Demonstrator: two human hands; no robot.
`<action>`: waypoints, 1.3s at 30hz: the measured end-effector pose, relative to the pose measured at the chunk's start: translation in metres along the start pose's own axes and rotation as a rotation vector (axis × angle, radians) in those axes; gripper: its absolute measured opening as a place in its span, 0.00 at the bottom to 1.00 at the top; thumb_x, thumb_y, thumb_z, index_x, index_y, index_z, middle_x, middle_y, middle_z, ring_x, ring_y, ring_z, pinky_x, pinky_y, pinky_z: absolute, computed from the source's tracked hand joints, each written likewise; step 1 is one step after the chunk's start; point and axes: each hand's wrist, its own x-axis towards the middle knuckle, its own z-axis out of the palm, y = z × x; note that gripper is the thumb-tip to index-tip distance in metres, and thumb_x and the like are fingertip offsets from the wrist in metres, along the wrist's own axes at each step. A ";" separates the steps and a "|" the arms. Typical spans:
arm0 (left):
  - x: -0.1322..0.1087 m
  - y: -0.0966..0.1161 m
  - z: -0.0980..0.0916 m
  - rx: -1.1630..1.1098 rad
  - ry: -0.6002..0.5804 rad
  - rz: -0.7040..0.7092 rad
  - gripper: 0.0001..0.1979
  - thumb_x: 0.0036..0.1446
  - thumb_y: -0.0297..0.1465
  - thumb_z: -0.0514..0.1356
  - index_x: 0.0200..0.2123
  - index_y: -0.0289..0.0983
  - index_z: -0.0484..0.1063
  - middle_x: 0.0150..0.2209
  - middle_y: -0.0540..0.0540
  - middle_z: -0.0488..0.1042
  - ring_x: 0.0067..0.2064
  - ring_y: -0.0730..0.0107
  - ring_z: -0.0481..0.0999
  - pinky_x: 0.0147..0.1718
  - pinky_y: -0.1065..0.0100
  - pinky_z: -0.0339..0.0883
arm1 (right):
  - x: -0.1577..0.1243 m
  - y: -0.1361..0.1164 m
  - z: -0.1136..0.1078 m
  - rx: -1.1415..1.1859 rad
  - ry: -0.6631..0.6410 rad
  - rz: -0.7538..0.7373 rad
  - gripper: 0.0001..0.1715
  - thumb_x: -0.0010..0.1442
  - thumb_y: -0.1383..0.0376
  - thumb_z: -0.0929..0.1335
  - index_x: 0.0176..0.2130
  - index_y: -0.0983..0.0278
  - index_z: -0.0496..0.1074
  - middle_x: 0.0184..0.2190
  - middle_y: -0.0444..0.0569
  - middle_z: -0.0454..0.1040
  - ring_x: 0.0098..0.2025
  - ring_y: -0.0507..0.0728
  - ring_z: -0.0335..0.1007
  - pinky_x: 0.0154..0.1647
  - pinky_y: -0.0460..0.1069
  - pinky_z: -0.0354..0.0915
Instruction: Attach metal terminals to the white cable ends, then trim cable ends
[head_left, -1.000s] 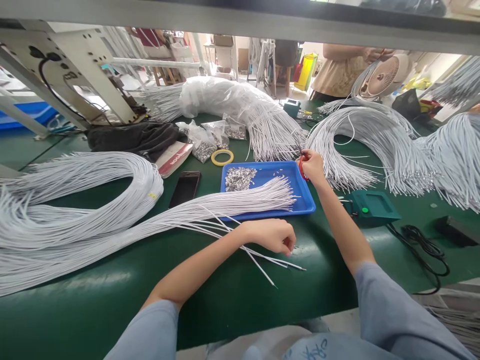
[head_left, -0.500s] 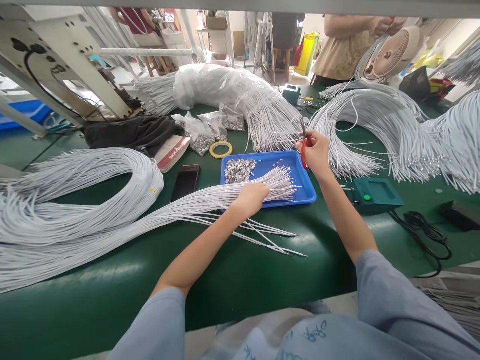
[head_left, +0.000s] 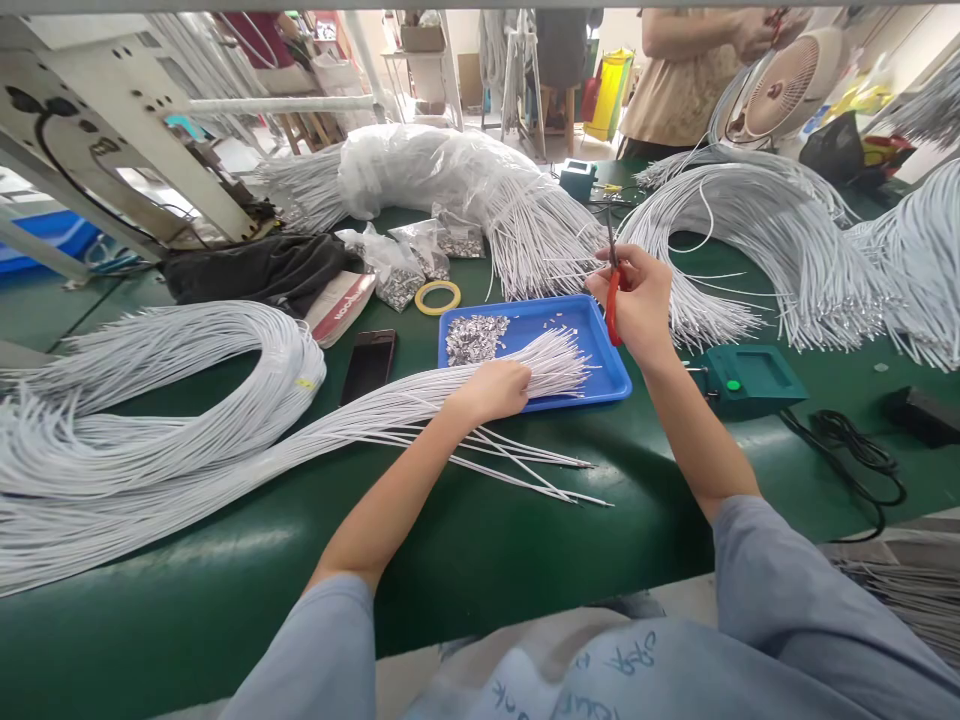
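My left hand (head_left: 495, 390) is closed round a thick bundle of white wires (head_left: 405, 393), whose cut ends fan out over a blue tray (head_left: 611, 372). A few loose wires (head_left: 540, 462) stick out below that hand onto the table. Small silvery metal pieces (head_left: 474, 340) are heaped in the tray's left part. Above the tray's right end, my right hand (head_left: 636, 298) grips scissors (head_left: 616, 290) with red handles, blades pointing up and away. The wire bundle runs left to a big coil (head_left: 292, 360) on the green table.
Behind the tray lie bags of metal pieces (head_left: 397, 280), yellow tape (head_left: 438, 297) and a plastic-wrapped wire bundle (head_left: 450, 165). A phone (head_left: 369, 362) is at the left. To the right are a green device (head_left: 757, 378) and more wire bundles (head_left: 795, 230). A person (head_left: 679, 85) stands beyond, near a fan (head_left: 791, 85).
My right hand with the scissors has shifted slightly right, and the scissors stand more upright. My left hand keeps its hold on the wires. The view has moved a little.
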 end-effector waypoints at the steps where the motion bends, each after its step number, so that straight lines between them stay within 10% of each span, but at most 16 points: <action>1: -0.001 0.000 -0.004 -0.090 0.017 0.016 0.08 0.58 0.25 0.54 0.31 0.33 0.73 0.33 0.40 0.78 0.37 0.60 0.78 0.32 0.68 0.64 | 0.000 -0.001 -0.001 0.005 0.004 -0.007 0.11 0.49 0.62 0.73 0.35 0.57 0.71 0.23 0.39 0.70 0.25 0.51 0.66 0.29 0.50 0.66; 8: -0.013 0.010 -0.017 -0.841 0.139 0.286 0.13 0.65 0.29 0.50 0.30 0.34 0.70 0.27 0.49 0.75 0.26 0.76 0.73 0.30 0.73 0.68 | -0.004 -0.008 -0.005 0.084 -0.025 -0.005 0.16 0.49 0.55 0.75 0.36 0.56 0.71 0.24 0.40 0.71 0.29 0.53 0.71 0.33 0.54 0.70; 20: -0.017 0.012 -0.021 -0.931 0.820 0.233 0.05 0.59 0.31 0.61 0.32 0.37 0.77 0.33 0.47 0.75 0.33 0.72 0.74 0.29 0.72 0.72 | -0.038 -0.045 0.003 0.191 -0.286 0.092 0.17 0.49 0.55 0.76 0.37 0.57 0.73 0.28 0.40 0.77 0.32 0.54 0.77 0.37 0.53 0.75; 39: -0.018 0.020 -0.021 -0.721 1.070 0.170 0.17 0.61 0.46 0.60 0.28 0.40 0.76 0.27 0.48 0.75 0.32 0.70 0.75 0.26 0.69 0.68 | -0.050 -0.053 0.008 0.092 -0.282 0.049 0.17 0.50 0.57 0.76 0.38 0.56 0.72 0.26 0.40 0.73 0.31 0.54 0.75 0.32 0.54 0.74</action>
